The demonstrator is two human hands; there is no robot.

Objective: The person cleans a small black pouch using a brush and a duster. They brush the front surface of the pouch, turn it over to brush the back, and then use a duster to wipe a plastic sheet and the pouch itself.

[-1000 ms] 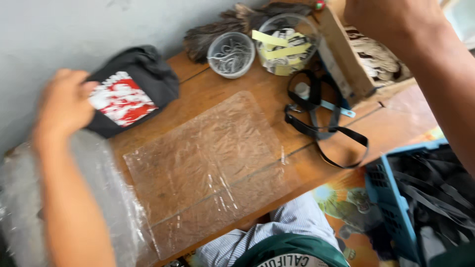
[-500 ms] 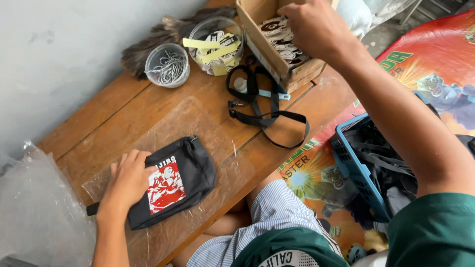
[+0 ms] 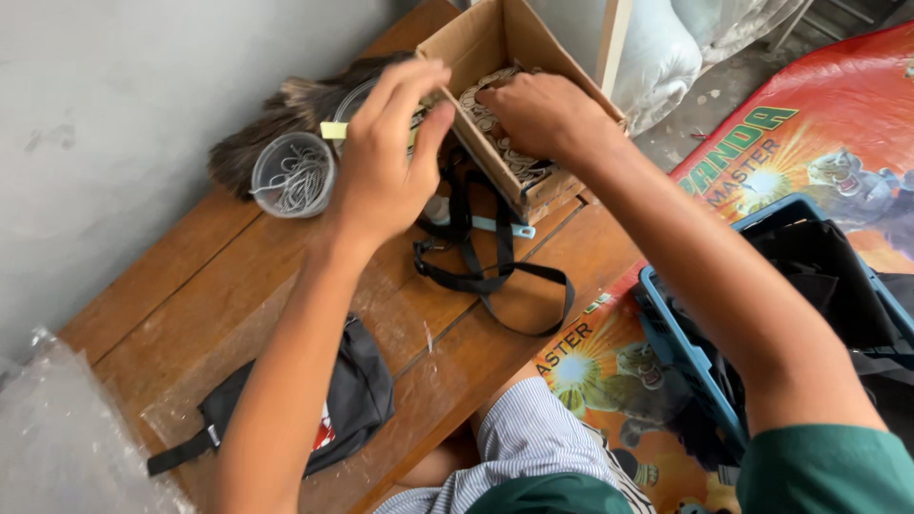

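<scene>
My right hand (image 3: 538, 116) reaches into an open cardboard box (image 3: 486, 43) at the far end of the wooden table (image 3: 190, 286), fingers down among the small flat pieces inside. My left hand (image 3: 386, 157) hovers over a clear tub with yellow strips, fingers pinched near one yellow strip (image 3: 334, 130); a grip cannot be confirmed. A small black bag (image 3: 357, 395) with a red and white print lies on a clear plastic sheet (image 3: 228, 352) near my left forearm, touched by neither hand.
A clear cup of metal clips (image 3: 292, 174) stands by a dark feather duster (image 3: 276, 119). A black strap (image 3: 486, 276) loops across the table. A blue crate (image 3: 695, 362) with black fabric sits on a colourful floor mat at right. Bubble wrap (image 3: 57, 438) lies lower left.
My left hand has left the black bag on the plastic sheet and moved up to the tub of yellow strips. My right hand stays at the cardboard box.
</scene>
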